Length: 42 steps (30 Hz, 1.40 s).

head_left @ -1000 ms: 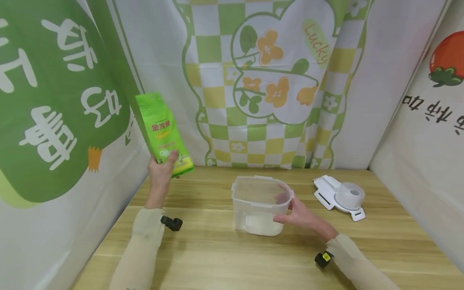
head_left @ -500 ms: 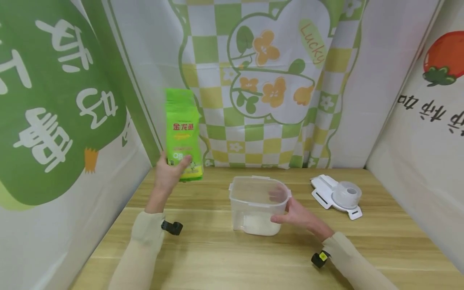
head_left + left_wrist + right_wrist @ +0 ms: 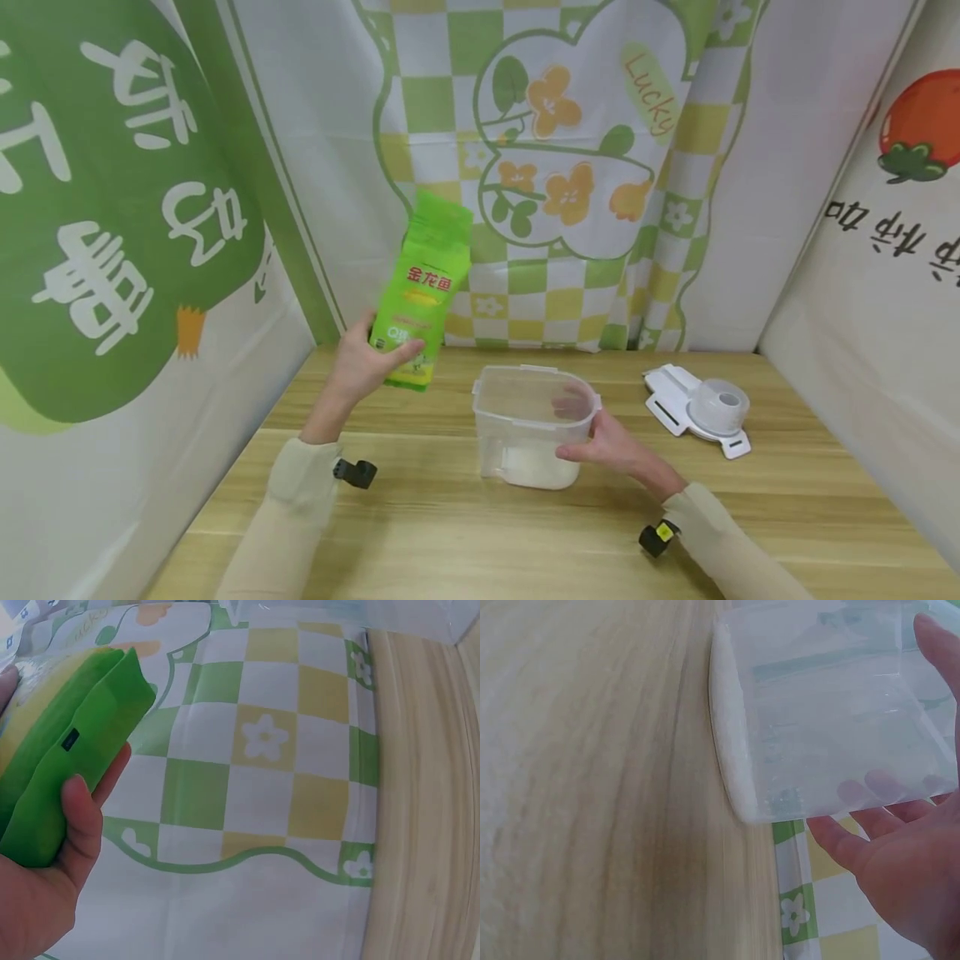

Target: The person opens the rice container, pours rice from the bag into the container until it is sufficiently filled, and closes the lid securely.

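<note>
My left hand [image 3: 360, 365] grips a bright green printed bag [image 3: 429, 287] near its lower end, in the air left of the container. The bag tilts, its folded top leaning right. In the left wrist view, the thumb and fingers wrap the bag's green bottom end [image 3: 75, 742]. A clear plastic container [image 3: 498, 429] stands uncovered on the table, and a white layer [image 3: 731, 727] that looks like rice covers its bottom. My right hand [image 3: 615, 446] holds the container's right side, thumb on the near wall and fingers around the far side.
A white lid [image 3: 671, 398] with slotted tabs lies at the right of the wooden table [image 3: 450, 542]. On it sits a clear round cup [image 3: 718, 407]. Printed cloth [image 3: 517, 308] hangs behind the table, with cloth walls on both sides.
The left hand has carried the green bag rightward, toward the container. The bag first came upright, then leaned to the right. My right hand and the container stay in place.
</note>
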Each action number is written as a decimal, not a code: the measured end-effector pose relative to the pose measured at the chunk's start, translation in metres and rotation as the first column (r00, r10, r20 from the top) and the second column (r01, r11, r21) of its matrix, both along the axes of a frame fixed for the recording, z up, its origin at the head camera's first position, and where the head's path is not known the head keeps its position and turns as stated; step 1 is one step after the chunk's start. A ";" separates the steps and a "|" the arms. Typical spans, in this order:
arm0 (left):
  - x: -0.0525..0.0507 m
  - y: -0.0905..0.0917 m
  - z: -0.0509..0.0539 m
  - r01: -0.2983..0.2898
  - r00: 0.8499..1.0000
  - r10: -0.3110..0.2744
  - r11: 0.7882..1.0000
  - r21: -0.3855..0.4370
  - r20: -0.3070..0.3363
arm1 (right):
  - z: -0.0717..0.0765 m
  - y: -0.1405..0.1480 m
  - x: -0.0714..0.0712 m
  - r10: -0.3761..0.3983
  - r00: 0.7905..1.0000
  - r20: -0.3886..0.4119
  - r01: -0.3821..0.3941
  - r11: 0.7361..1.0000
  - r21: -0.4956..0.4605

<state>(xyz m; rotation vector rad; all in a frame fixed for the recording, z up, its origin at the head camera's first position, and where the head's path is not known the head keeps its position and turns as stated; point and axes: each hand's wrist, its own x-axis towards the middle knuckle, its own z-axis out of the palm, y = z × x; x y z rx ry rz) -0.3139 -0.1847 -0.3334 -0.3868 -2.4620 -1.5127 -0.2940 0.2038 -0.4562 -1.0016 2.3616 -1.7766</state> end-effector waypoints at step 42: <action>0.013 0.038 0.026 0.247 0.962 -0.270 0.791 -0.560 0.043 | -0.003 0.000 -0.003 -0.055 0.998 -0.006 0.055 0.997 0.055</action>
